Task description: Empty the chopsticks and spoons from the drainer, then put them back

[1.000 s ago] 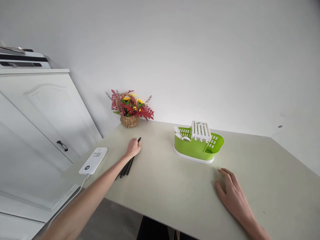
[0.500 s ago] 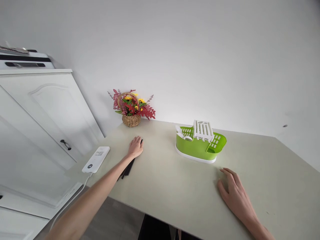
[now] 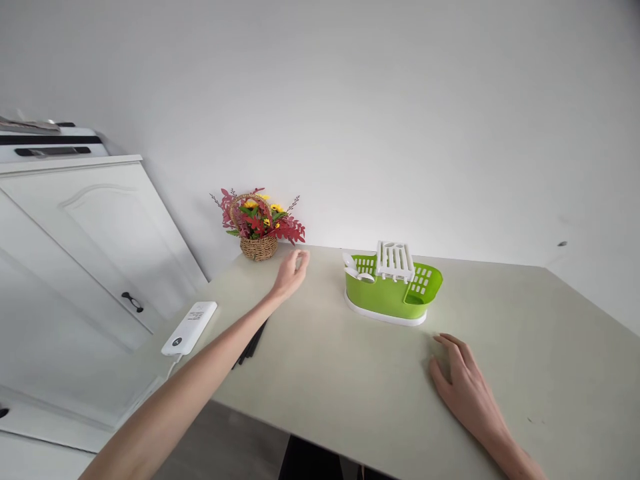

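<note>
My left hand (image 3: 291, 274) is raised over the table between the flower basket and the green caddy. Its fingers are loosely curved, with a gap beside the thumb and nothing visible in it. Below my left forearm lie several thin black sticks, like chopsticks (image 3: 253, 344), partly hidden by the arm. The green plastic utensil caddy (image 3: 380, 295) has a white base and a white slotted rack (image 3: 395, 259) across its top. White spoons (image 3: 359, 273) lean in its left end. My right hand (image 3: 463, 377) rests on the table in front of the caddy's right end, fingers spread, holding nothing.
A wicker basket of artificial flowers (image 3: 259, 247) stands at the back left against the wall. Near the left table edge lies a white power bank (image 3: 190, 328) with a cable. A white cabinet (image 3: 115, 233) stands beyond that edge.
My left hand has left the black sticks and moved right and away from me, rising. The sticks stay on the table. My right hand is nearly still; the view has shifted slightly.
</note>
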A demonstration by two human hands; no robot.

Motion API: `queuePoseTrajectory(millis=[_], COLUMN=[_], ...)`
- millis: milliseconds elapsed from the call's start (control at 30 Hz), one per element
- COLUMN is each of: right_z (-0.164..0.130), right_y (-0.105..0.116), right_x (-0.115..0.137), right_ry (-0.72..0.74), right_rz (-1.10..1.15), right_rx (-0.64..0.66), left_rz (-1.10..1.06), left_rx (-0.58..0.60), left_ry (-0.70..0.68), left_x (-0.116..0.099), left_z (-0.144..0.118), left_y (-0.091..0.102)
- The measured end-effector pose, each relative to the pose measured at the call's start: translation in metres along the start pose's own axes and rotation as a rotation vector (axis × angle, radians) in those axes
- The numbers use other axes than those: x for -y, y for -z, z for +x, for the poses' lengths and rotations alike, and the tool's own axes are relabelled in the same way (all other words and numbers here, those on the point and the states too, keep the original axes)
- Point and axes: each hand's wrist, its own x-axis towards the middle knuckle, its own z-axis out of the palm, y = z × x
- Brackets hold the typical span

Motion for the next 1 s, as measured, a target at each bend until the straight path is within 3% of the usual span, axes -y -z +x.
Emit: queuePoseTrajectory(millis=[167,300,467,1000], right_z=[0.002,0.003,0.005,0.004], right_y=[0.001,0.003,0.004,0.003], right_x=[0.001,0.003,0.004,0.003], right_ry=[0.000,-0.013,-0.016,0.007], right_rz=[0.035,0.056,0.076,0.058], right_rx=[-0.015,-0.014,-0.004,-0.018], left_rz=[-0.139,-0.104,-0.007,0.143], left_rx=[0.167,0.362,0.452,0.469], left_ry=[-0.063,-0.053,-0.038,-0.459], left_x=[-0.062,-0.088,-0.096,-0.103], left_z=[0.019,0.035,0.038,0.024], left_y=[-0.034,-0.046,-0.043,-0.032])
